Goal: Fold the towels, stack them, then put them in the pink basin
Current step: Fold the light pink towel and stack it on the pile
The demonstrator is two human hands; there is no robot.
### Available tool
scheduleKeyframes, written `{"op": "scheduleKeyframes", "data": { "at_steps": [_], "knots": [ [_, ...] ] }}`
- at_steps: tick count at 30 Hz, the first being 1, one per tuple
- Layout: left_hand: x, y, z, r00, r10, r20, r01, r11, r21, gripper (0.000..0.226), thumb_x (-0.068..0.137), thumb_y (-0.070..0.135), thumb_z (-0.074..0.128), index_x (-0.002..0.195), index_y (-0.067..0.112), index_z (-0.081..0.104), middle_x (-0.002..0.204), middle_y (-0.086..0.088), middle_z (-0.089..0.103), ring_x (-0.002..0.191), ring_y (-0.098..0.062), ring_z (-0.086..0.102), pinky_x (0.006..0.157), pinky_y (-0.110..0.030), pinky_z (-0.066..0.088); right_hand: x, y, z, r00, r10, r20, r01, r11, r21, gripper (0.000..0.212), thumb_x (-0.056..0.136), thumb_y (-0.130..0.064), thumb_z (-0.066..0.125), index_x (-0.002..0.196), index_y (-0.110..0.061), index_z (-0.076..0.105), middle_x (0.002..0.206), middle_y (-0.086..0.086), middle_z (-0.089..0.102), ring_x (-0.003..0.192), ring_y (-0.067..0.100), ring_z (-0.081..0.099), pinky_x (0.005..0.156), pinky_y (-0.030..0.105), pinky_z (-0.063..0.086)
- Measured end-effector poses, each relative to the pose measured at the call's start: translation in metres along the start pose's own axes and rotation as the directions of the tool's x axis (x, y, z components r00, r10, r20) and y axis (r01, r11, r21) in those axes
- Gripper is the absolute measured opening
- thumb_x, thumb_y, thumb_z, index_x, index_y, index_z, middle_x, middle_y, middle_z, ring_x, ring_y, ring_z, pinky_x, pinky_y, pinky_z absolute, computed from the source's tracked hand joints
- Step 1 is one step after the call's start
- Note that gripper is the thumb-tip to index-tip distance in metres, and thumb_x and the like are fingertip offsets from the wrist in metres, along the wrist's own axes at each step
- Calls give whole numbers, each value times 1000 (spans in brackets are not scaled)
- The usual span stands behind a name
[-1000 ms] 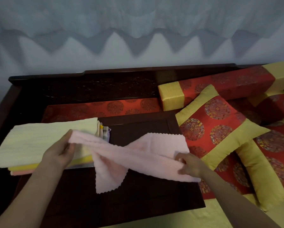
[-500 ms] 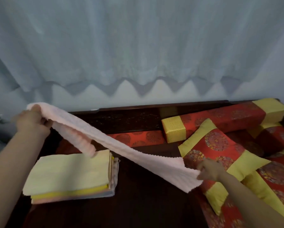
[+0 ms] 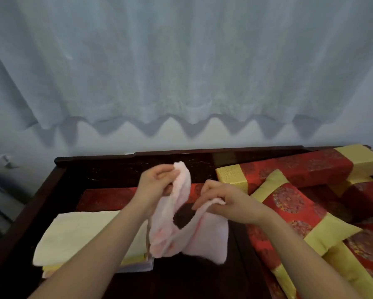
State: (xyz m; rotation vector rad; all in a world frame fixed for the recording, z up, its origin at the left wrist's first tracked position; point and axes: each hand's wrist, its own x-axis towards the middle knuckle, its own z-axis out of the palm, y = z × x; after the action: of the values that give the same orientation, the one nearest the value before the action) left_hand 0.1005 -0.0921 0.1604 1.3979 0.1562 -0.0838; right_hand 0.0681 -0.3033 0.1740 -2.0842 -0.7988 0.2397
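Note:
A pale pink towel [image 3: 177, 229] hangs in a loop between my two hands above the dark wooden table [image 3: 202, 281]. My left hand [image 3: 157, 184] pinches one end of it up high. My right hand [image 3: 222, 201] grips the other end a little lower and to the right. The towel's lower part sags down onto the table. Left of it lies a stack of folded towels [image 3: 79, 238], pale yellow on top, with yellow, pink and white edges below. The pink basin is not in view.
Red and gold cushions [image 3: 297, 214] and a bolster [image 3: 300, 167] crowd the right side. A dark wooden backrest [image 3: 116, 162] runs along the far edge, with a pale curtain [image 3: 181, 72] hanging behind it.
My hands have come together in the middle; the left dropped from high at the left, the right rose from the cushion. The stretched pink towel now hangs doubled between them.

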Motion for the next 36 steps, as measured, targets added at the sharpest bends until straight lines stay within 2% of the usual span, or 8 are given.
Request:
{"op": "scheduleKeyframes", "data": {
  "at_steps": [6, 13, 18, 23, 28, 32, 34, 36],
  "knots": [
    [-17, -22, 6, 999, -40, 21, 40, 998, 41, 14, 89, 10, 61, 101, 12, 68, 82, -6, 72, 73, -13, 67, 66, -27, 57, 7, 0, 10, 883, 207, -421, -80, 951, 300, 20, 66, -2, 82, 71, -16, 69, 72, -2, 69, 67, 6, 63, 62, 18, 49],
    [-29, -35, 6, 993, -21, 113, 3, 989, 151, 15, 90, 9, 58, 101, 16, 67, 87, -5, 73, 80, -19, 71, 73, -34, 59, -4, 10, 12, 931, 217, -294, -150, 961, 232, 35, 75, 6, 67, 84, -27, 77, 87, -2, 65, 74, 9, 57, 63, 17, 44],
    [-32, -42, 8, 985, -10, 172, -26, 978, 208, 20, 89, 6, 60, 98, 19, 72, 95, -6, 75, 92, -22, 71, 82, -39, 59, 1, 12, 25, 874, 285, -394, -180, 942, 284, 29, 65, -8, 84, 80, -19, 62, 60, -12, 64, 54, 0, 57, 54, 15, 45],
    [-31, -46, 6, 959, -6, 284, -81, 952, 295, 18, 87, 16, 64, 101, 20, 74, 96, -3, 75, 93, -18, 70, 84, -37, 58, 5, 20, 38, 877, 214, -430, -160, 974, 159, 30, 65, -17, 86, 74, -18, 57, 55, -5, 60, 51, 4, 53, 52, 13, 42],
    [-29, -51, 3, 939, 67, 338, -223, 866, 447, 19, 83, 22, 70, 100, 19, 75, 85, 8, 76, 81, -4, 70, 73, -20, 56, 3, 31, 50, 902, 130, -411, -108, 991, 77, 34, 74, -21, 80, 75, -12, 47, 55, 3, 55, 48, 5, 44, 47, 14, 35],
    [-25, -56, -2, 901, 151, 406, -388, 697, 603, 14, 84, 19, 68, 97, 20, 75, 70, 31, 67, 76, 6, 66, 67, -7, 48, 0, 37, 55, 935, 139, -327, -142, 990, 17, 32, 75, -13, 76, 80, -16, 44, 68, -2, 56, 56, 4, 48, 51, 16, 40],
    [-23, -58, -3, 885, 185, 428, -445, 610, 656, 15, 85, 18, 65, 96, 23, 75, 71, 31, 64, 80, 6, 64, 69, -7, 48, -2, 39, 57, 944, 164, -286, -170, 985, 3, 34, 73, -12, 76, 86, -19, 45, 75, -1, 58, 62, 5, 52, 54, 15, 42],
    [-21, -60, -6, 902, 208, 378, -419, 628, 655, 16, 87, 15, 62, 89, 27, 72, 69, 27, 64, 81, 4, 63, 68, -8, 48, -4, 44, 63, 943, 210, -259, -216, 976, 5, 42, 69, -12, 77, 96, -22, 47, 82, 1, 61, 69, 9, 57, 57, 16, 44]
  ]
}}
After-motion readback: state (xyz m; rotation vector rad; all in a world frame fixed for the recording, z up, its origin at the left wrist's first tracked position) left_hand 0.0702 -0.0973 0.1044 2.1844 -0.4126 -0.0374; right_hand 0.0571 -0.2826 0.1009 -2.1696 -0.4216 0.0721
